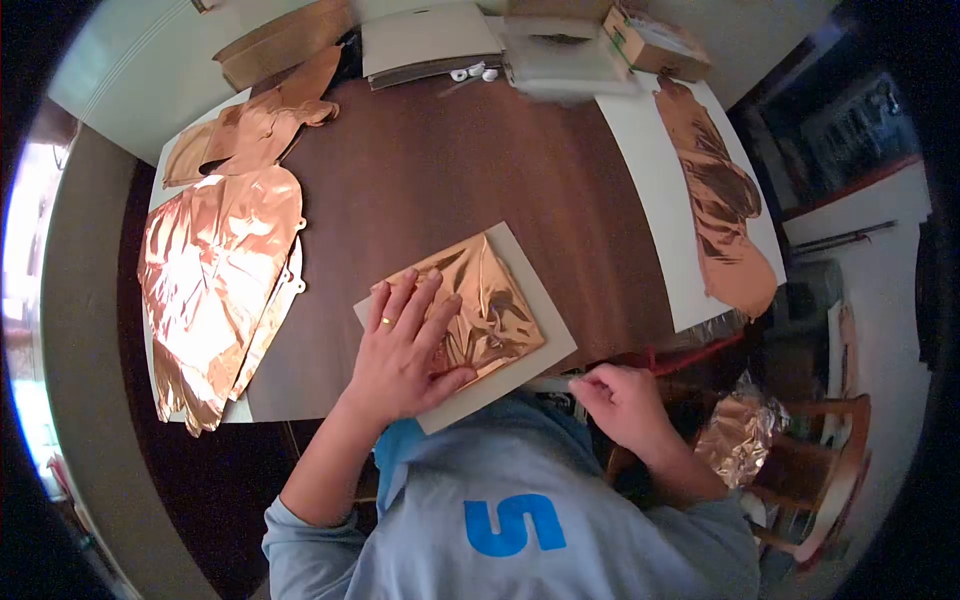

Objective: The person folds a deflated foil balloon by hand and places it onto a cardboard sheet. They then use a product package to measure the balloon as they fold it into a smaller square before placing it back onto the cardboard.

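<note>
A folded rose-gold foil balloon lies on a grey cardboard sheet, which is set at an angle near the table's front edge. My left hand rests flat on the foil's left part, fingers stretched out, a ring on one of them. My right hand is off the foil, just past the table's front edge, with its fingers curled in. Whatever those fingers hold, if anything, cannot be made out.
Large flat foil balloons are piled on the table's left side. More foil lies on a white sheet at right. Cardboard sheets and a box line the back. Crumpled foil sits on a wooden chair.
</note>
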Demonstrator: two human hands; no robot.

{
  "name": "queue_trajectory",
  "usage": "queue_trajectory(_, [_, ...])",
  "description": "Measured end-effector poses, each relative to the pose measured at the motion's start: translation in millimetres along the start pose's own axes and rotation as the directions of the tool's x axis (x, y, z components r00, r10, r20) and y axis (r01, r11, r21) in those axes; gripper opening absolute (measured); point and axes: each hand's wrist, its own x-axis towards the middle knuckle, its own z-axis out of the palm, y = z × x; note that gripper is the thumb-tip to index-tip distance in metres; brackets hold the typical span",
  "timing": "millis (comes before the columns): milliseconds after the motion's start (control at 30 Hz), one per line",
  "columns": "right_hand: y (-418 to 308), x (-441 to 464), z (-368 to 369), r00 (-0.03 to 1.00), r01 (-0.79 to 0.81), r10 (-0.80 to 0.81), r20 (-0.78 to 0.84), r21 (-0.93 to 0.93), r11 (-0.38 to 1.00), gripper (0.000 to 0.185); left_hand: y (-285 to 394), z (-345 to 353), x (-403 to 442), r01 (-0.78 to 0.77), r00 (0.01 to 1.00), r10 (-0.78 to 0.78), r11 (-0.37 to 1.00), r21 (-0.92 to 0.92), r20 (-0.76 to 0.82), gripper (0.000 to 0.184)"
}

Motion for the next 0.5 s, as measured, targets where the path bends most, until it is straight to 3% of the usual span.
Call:
queue_trajectory(100, [24.7,-2.3,28.7,0.978,-0.203,0.143,0.152,0.538,0.818,0.028,4.4,-1.7,-2.8,-0.013,1.0,0.013,1.0,-0.005,0.015,0.077])
queue_trajectory(167, [25.1,1.9,42.3,0.939,-0.342,0.199,0.28,0.822,0.455,0.031,4.6,-2.0,-4.6,-0.026,0.999,0.027,1.0,-0.015,0.018,0.077])
queue_trajectory(200, [23.8,4.2,48.6,0.916,-0.39,0.198,0.349,0.892,0.229,0.034,3.8,-1.5,-5.3,-0.037,0.999,0.037,0.999,-0.026,0.012,0.077])
queue_trajectory(300, [22.2,6.6,62.2,0.86,-0.477,0.188,0.474,0.878,-0.027,0.032,5.2,-4.9,-6.7,-0.059,0.998,0.06,0.997,-0.046,0.019,0.075])
queue_trajectory(500, [21.0,3.0,70.5,0.913,-0.401,0.143,0.381,0.903,0.155,0.026,2.5,-5.3,-11.7,-0.076,0.997,0.076,0.99,-0.122,-0.005,0.07])
